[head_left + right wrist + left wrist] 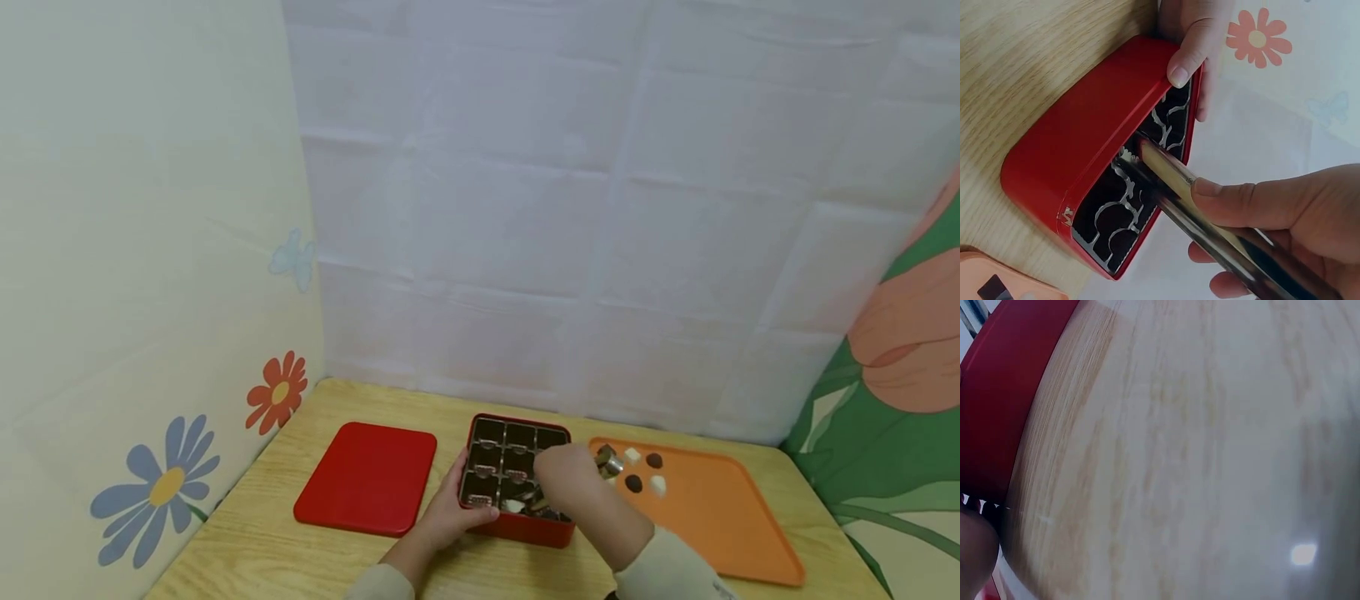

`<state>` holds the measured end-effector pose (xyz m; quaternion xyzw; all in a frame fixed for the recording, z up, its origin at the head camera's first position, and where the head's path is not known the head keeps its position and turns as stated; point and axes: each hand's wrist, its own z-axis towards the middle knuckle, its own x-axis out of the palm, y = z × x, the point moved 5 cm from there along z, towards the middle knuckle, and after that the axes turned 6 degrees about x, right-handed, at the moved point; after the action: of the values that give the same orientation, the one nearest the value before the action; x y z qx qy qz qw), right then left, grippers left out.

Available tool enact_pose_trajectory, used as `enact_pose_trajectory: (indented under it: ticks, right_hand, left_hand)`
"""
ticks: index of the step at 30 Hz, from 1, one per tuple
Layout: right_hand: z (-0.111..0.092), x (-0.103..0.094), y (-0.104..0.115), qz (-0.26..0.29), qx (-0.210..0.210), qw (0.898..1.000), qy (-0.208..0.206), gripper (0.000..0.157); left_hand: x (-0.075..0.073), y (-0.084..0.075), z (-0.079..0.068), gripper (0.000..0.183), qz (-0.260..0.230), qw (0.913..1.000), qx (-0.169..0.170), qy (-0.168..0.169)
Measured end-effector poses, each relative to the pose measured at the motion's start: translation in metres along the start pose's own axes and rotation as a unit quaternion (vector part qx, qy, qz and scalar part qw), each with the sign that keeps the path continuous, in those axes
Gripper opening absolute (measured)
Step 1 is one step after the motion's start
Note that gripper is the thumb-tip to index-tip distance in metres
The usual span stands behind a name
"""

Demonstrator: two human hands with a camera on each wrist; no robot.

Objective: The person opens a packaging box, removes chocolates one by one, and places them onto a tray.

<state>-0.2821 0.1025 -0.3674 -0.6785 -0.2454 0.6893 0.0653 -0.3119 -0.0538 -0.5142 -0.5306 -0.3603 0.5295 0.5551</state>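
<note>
A red box (517, 527) holds a dark divider insert (489, 432) with several square compartments. My left hand (447, 510) grips the box at its front left corner, thumb over the rim. With my right hand (567, 481) I hold metal tongs (1175, 203), thumb on one arm and fingers around the other. The tongs' tips reach down into a compartment of the front row. Right at the tips is a small white piece (513, 506); whether they pinch it, I cannot tell. The left wrist view catches only the box's side (1007, 394) and a bit of finger.
To the left lies a flat red lid (367, 477). An orange tray (720, 504) on the right carries several small dark and white pieces (655, 460) near its left edge. Everything stands on a wood-grain table (247, 546), with cloth-covered walls behind and at both sides.
</note>
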Motion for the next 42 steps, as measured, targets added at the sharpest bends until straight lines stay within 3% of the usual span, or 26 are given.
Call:
enact_pose_trajectory:
  ticks: [6, 15, 19, 24, 30, 38, 42]
  right_hand:
    - [-0.003, 0.001, -0.005, 0.025, -0.008, 1.0, -0.002, 0.03]
    - [-0.013, 0.015, -0.026, 0.141, -0.019, 0.989, -0.042, 0.044]
    - [-0.013, 0.026, -0.035, 0.193, -0.013, 0.981, -0.007, 0.031]
    - [-0.015, 0.037, -0.048, 0.264, -0.006, 0.964, 0.011, 0.01]
    - [-0.021, 0.047, -0.06, 0.313, -0.003, 0.95, 0.016, 0.021]
    - [-0.033, 0.055, -0.073, 0.325, -0.009, 0.946, -0.006, 0.029]
    - [-0.037, 0.061, -0.08, 0.352, 0.002, 0.936, -0.007, 0.03]
  left_hand:
    - [0.0, 0.0, 0.0, 0.109, 0.001, 1.0, -0.004, -0.001]
    - [0.0, 0.002, 0.001, 0.11, 0.0, 1.0, -0.005, 0.001]
    - [0.0, 0.001, 0.001, 0.11, -0.004, 1.0, -0.006, 0.002]
    - [0.0, 0.001, 0.0, 0.11, -0.005, 1.0, -0.007, 0.004]
    - [0.0, 0.001, 0.0, 0.11, -0.005, 0.9999, -0.013, 0.003]
    - [0.0, 0.001, 0.001, 0.11, -0.006, 0.9999, -0.011, 0.002]
    - [0.0, 0.001, 0.001, 0.111, 0.007, 0.9999, -0.011, -0.001]
